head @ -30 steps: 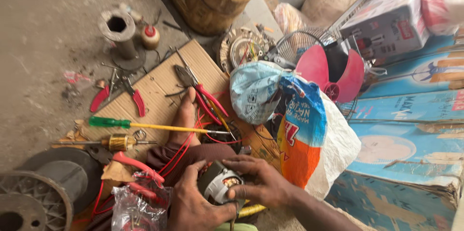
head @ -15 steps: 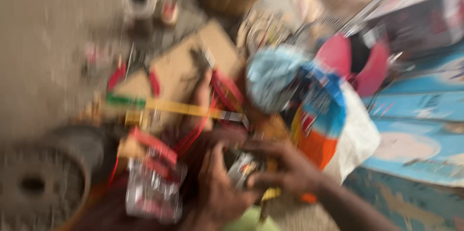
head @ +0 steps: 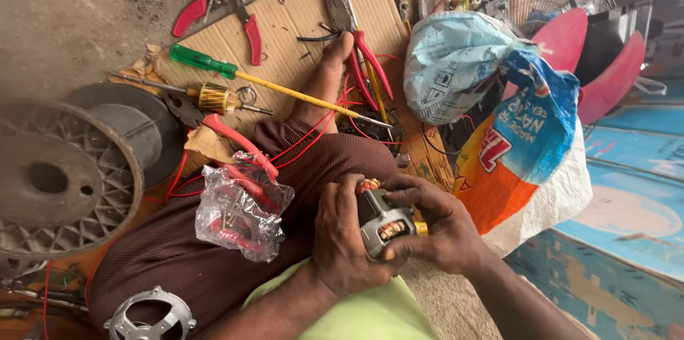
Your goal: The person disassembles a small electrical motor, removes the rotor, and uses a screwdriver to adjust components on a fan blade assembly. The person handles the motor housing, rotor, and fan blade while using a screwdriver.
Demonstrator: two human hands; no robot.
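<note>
Left hand (head: 340, 240) wraps the small motor (head: 381, 222) from its left side, fingers curled tight on the body. Right hand (head: 443, 229) clamps the same motor from the right, thumb lying over the top near the copper winding. Motor sits low centre in the head view, between both palms, above the lap and touching the brown trouser leg (head: 214, 240).

Just left of the hands, a clear plastic bag (head: 239, 215) with red bits inside rests on that leg. Red wires (head: 299, 144) run from the knee up toward the cardboard sheet (head: 285, 34) lying on the floor. A bare foot (head: 324, 80) rests on the cardboard. Crossing it, a long screwdriver with green handle (head: 203, 61); beside the toes, red-handled pliers (head: 356, 41); further up-left, red-handled cutters (head: 239, 9). A brass-coloured part (head: 212, 96) lies under the screwdriver.

Far left, a grey round fan housing (head: 60, 183) on the floor. Bottom left, a small metal bracket ring (head: 149, 318). Right of the hands, a printed plastic sack (head: 527, 148), with a light blue bag (head: 452, 62) on top and a pink fan blade (head: 570, 37) behind.
</note>
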